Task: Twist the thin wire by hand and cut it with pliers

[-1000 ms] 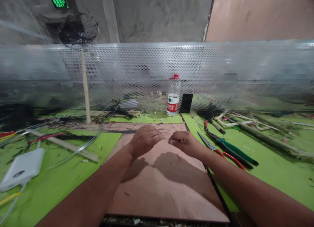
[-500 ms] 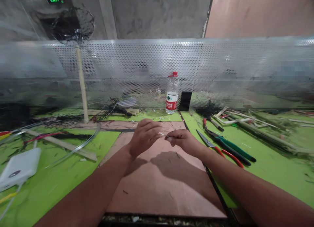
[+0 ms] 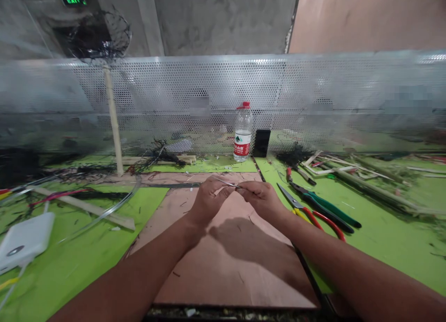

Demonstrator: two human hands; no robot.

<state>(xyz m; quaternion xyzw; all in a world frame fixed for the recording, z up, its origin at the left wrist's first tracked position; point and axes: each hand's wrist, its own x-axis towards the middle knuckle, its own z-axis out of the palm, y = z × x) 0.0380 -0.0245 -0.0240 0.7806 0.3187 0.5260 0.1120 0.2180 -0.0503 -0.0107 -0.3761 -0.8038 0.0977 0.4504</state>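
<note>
Left hand (image 3: pixel 208 202) has rolled thumb-inward, though whether it pinches the thin strand (image 3: pixel 227 183) I can't tell; at centre frame the right hand (image 3: pixel 260 197) pinches it, suggesting two-handed shaping now.

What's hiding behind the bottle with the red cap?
Behind the bottle stands a mesh screen; a bit of it seems to show through above the label. Whatever the label covers can't be seen.

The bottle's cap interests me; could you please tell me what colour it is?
The cap is red, best seen in the head view.
</note>
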